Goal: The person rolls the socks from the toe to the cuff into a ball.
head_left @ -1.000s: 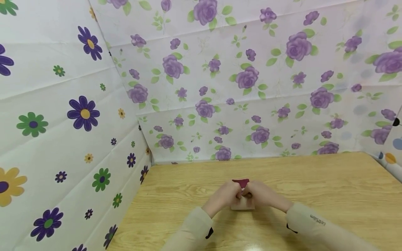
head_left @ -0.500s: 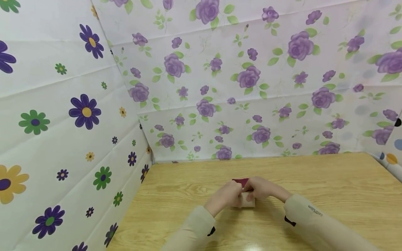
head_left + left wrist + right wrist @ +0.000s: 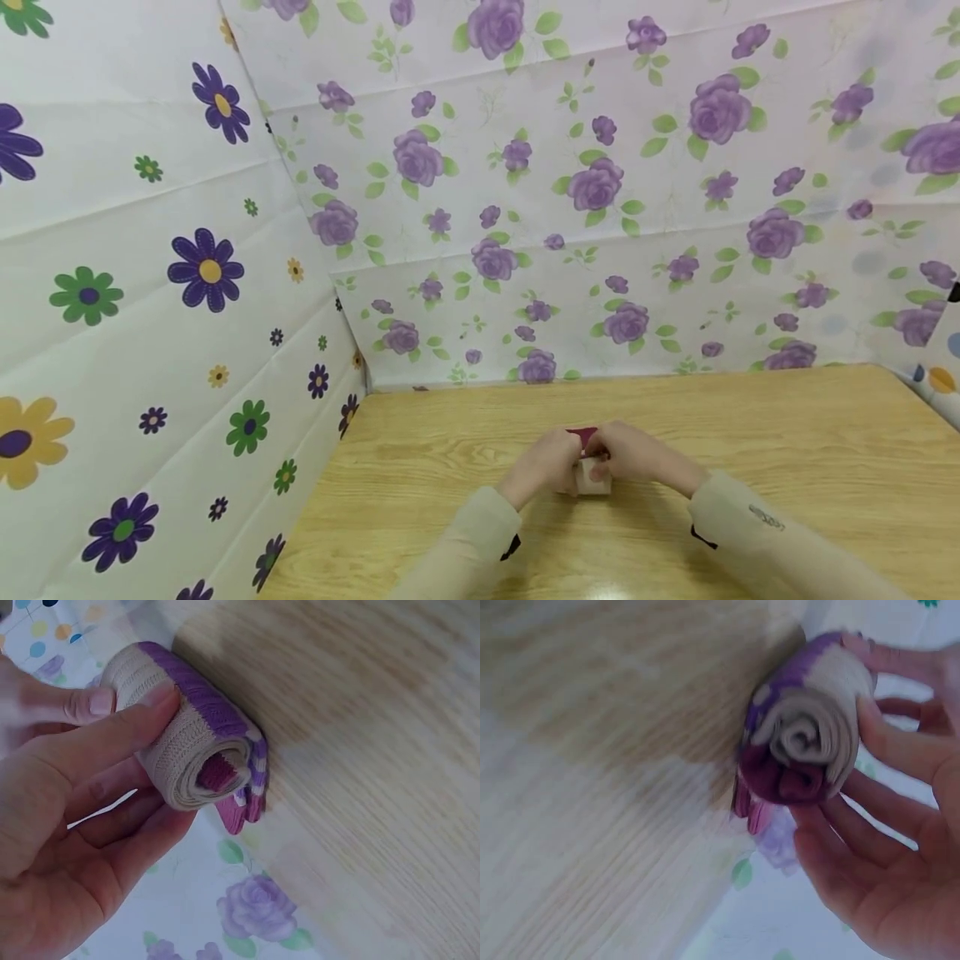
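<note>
A rolled-up pair of knitted socks (image 3: 595,480), beige with purple and maroon parts, lies on the wooden table between both hands. My left hand (image 3: 550,463) grips one end, thumb on the beige ribbing beside a purple band (image 3: 204,696). At the opposite end my right hand (image 3: 636,455) holds the roll, its fingers curved around the far side in the right wrist view. Spiral layers (image 3: 806,735) of beige and maroon show at that end. Flat maroon sock tips (image 3: 234,814) stick out from under the roll. In the head view the fingers hide much of it.
The wood-grain table (image 3: 450,433) stretches out on every side of the hands. Behind it hangs a sheet with purple roses (image 3: 595,185); on the left is a daisy-print sheet (image 3: 135,350). A dotted sheet (image 3: 941,379) borders the right.
The right hand has shifted from close against the left fingers to the roll's right side, uncovering more of the beige face. The left hand stays on the roll with little movement.
</note>
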`<state>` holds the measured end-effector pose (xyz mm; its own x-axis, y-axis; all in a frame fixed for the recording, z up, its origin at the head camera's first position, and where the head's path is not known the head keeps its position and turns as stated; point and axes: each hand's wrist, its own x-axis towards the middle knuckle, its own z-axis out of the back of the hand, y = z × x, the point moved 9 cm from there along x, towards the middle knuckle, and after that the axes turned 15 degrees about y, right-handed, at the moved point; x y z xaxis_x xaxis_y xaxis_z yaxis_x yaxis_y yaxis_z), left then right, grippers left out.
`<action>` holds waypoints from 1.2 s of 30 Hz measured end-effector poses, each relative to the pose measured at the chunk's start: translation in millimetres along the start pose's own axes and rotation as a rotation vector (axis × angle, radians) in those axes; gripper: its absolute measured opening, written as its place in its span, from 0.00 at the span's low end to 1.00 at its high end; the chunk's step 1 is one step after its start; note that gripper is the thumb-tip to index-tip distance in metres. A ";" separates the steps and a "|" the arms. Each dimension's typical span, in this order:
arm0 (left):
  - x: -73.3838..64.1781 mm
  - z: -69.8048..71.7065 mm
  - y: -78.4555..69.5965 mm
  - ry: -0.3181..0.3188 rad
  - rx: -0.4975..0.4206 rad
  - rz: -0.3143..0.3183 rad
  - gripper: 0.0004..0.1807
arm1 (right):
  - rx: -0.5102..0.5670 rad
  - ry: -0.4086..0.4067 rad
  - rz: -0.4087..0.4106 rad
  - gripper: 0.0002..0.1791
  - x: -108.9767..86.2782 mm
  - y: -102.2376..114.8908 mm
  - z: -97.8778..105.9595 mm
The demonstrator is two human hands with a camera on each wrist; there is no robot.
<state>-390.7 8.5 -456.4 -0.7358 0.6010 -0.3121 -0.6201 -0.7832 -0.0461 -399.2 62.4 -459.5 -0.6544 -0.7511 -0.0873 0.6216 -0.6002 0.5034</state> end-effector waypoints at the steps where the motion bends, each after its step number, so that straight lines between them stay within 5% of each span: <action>1: 1.1 0.6 0.0 0.005 -0.001 -0.011 0.13 | -0.040 -0.035 -0.001 0.04 -2.5 2.5 1.0; 7: 8.5 2.5 1.9 0.058 -0.025 -0.062 0.15 | -0.292 -0.209 0.084 0.08 -14.0 25.5 -1.8; 13: 14.8 -1.0 11.8 0.141 -0.156 -0.094 0.11 | -0.402 -0.211 0.086 0.15 -13.8 32.3 -11.3; 17: 17.1 -5.7 21.2 0.166 -0.246 -0.129 0.04 | -0.330 -0.174 0.039 0.13 -11.0 25.2 -13.2; 28: 13.0 -16.1 42.3 0.117 -0.508 -0.175 0.13 | -0.074 -0.146 -0.021 0.11 -5.4 -1.9 -7.6; 36: 7.8 -3.6 33.1 0.005 -0.389 -0.141 0.20 | -0.032 -0.083 0.001 0.10 3.3 -11.9 1.5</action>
<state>-416.0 -13.4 -463.8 -0.6491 0.7065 -0.2819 -0.5649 -0.6959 -0.4433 -409.4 67.4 -464.4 -0.6867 -0.7268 -0.0146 0.6348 -0.6094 0.4751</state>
